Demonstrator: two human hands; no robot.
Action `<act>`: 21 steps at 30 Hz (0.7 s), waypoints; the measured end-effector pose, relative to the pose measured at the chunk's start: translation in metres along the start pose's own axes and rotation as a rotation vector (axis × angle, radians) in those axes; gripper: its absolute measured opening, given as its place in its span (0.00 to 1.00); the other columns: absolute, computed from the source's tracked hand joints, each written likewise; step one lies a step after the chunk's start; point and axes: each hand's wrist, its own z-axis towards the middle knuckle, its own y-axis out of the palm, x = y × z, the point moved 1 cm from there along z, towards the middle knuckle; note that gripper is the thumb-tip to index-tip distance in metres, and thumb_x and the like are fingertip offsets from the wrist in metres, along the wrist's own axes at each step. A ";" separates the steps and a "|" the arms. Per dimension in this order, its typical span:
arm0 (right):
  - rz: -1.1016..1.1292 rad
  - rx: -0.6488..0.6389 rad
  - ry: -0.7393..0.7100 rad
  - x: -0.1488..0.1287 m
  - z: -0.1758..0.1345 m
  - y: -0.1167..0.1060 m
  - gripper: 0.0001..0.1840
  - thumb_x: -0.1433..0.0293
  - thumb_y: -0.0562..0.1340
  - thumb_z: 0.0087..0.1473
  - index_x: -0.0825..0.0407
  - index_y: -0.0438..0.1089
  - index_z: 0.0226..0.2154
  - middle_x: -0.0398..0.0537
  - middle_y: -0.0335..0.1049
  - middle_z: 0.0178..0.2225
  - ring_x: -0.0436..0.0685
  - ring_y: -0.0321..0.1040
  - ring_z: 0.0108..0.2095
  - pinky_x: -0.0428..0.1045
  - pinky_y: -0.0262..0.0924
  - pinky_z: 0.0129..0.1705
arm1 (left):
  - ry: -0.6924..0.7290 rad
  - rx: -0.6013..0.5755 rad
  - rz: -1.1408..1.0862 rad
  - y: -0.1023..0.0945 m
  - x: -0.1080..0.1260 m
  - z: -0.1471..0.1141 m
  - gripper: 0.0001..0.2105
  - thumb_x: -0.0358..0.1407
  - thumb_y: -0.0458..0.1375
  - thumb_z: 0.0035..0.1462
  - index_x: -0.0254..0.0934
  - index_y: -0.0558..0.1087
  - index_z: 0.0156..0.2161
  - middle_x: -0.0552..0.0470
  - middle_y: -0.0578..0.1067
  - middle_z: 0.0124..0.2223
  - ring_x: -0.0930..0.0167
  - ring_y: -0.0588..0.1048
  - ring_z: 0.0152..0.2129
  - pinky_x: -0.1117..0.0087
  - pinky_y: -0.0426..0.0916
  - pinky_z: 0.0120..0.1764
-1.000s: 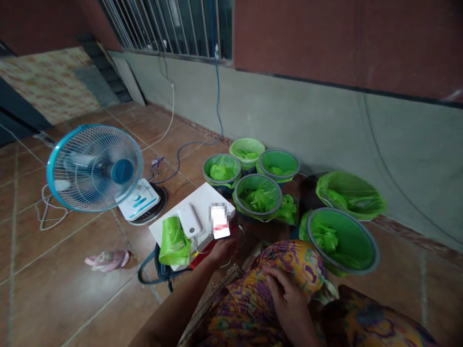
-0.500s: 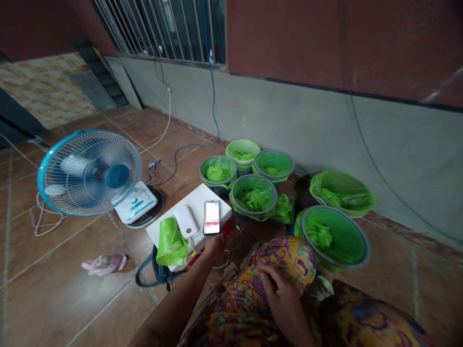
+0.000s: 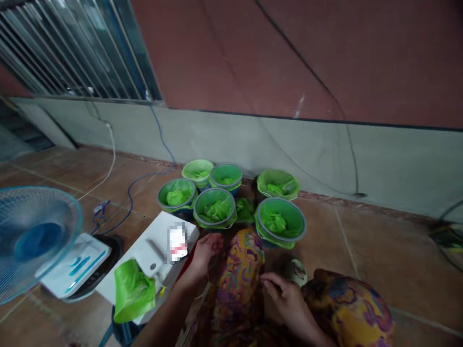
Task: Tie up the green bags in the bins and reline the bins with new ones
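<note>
My left hand (image 3: 204, 250) hovers, fingers loosely apart, just right of a lit phone (image 3: 177, 242) that lies on a white box (image 3: 144, 260). It holds nothing. A white power bank (image 3: 154, 256) and a green plastic bag (image 3: 133, 291) also lie on the box. My right hand (image 3: 289, 301) rests on my patterned-cloth lap (image 3: 240, 274), fingers curled, gripping nothing that I can see. Several bowls lined with green plastic (image 3: 214, 208) stand on the floor ahead of my knees.
A blue and white fan (image 3: 34, 241) runs at the left on its base (image 3: 77, 270). Blue and white cables (image 3: 133, 185) trail over the tiled floor to the grey wall. A barred window is at the upper left.
My left hand has let go of the phone, which now lies on the white box. The view has swung right, pushing the fan toward the left edge.
</note>
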 end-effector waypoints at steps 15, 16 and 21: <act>-0.678 0.112 0.453 0.135 0.138 -0.111 0.15 0.69 0.55 0.58 0.58 0.74 0.42 0.64 0.76 0.41 0.64 0.75 0.43 0.52 0.65 0.40 | 0.121 -0.222 0.684 0.167 -0.017 0.125 0.07 0.25 0.63 0.44 0.38 0.72 0.22 0.50 0.73 0.23 0.59 0.75 0.43 0.69 0.66 0.42; -0.663 0.144 0.528 0.145 0.149 -0.117 0.15 0.70 0.55 0.58 0.59 0.73 0.43 0.66 0.76 0.42 0.64 0.75 0.43 0.52 0.65 0.40 | 0.124 -0.162 0.776 0.174 -0.025 0.139 0.07 0.25 0.63 0.43 0.38 0.71 0.23 0.48 0.75 0.27 0.57 0.74 0.47 0.66 0.66 0.46; -0.585 0.259 0.774 0.195 0.192 -0.134 0.17 0.70 0.55 0.58 0.63 0.72 0.45 0.69 0.73 0.46 0.66 0.73 0.47 0.51 0.66 0.42 | 0.056 -0.048 1.315 0.197 -0.053 0.192 0.13 0.30 0.59 0.53 0.29 0.72 0.45 0.32 0.77 0.47 0.55 0.72 0.52 0.59 0.65 0.53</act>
